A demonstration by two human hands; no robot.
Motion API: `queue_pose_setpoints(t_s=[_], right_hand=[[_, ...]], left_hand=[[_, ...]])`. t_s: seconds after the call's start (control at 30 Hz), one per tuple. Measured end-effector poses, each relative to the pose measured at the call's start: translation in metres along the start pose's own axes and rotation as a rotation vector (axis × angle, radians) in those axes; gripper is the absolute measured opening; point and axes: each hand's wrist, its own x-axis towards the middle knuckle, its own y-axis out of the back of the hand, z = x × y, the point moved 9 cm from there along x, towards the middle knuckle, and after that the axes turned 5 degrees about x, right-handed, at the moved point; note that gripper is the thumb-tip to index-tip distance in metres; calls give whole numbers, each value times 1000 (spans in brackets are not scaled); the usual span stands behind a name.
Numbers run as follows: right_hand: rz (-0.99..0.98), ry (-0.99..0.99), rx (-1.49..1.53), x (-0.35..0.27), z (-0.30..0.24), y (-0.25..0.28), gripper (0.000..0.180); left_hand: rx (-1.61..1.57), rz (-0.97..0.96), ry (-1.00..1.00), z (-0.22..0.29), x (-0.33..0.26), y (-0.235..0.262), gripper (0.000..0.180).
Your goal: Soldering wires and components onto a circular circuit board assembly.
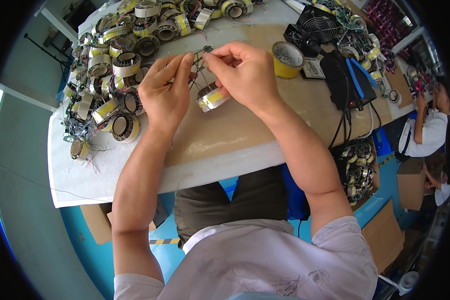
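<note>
A motor stator (212, 98), a ring wrapped in yellow and silvery tape, hangs just below my fingers. Thin dark wires (199, 75) run up from it. Between my fingertips is a small green circuit board (207, 49), pinched at its right side by the thumb and forefinger of my right hand (247, 75). My left hand (165, 90) is closed, its thumb and forefinger pressed together on the wires beside the board. The lower fingers of my right hand are beside the stator's upper right rim. Exactly which strands my left fingers hold is too small to tell.
A heap of similar stators (120, 65) covers the table's left and far side. To the right stand a yellow tape roll (287, 61), a black fan unit (319, 27) and blue-handled pliers (356, 75) on a black box. A box of stators (357, 172) sits below; a co-worker (427, 130) is farther right.
</note>
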Motion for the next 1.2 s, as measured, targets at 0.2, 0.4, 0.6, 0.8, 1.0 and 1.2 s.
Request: queue_pose_setpoints(t_s=[0.2,0.4,0.6,0.8,1.0,1.2], right_hand=[[4,-62,-18,-1,2,1,14],[-34,-62,-59,-1,1,-1,15],[-19,-34,-61,-1,-1,0,15],[-3,29,19,0,-4,1,11],[-401,-117,131,12,8,5,13],[-598,-215,-14,13,13,21,11]], left_hand=[[21,3,-74,6,0,0,13],[82,23,-171,13,-1,1,11],[82,32,-218,14,-2,2,10],[249,78,-434,35,-3,5,12],[454,45,-800,59,-20,-7,26],[403,-33,-826,58,-28,-21,25]])
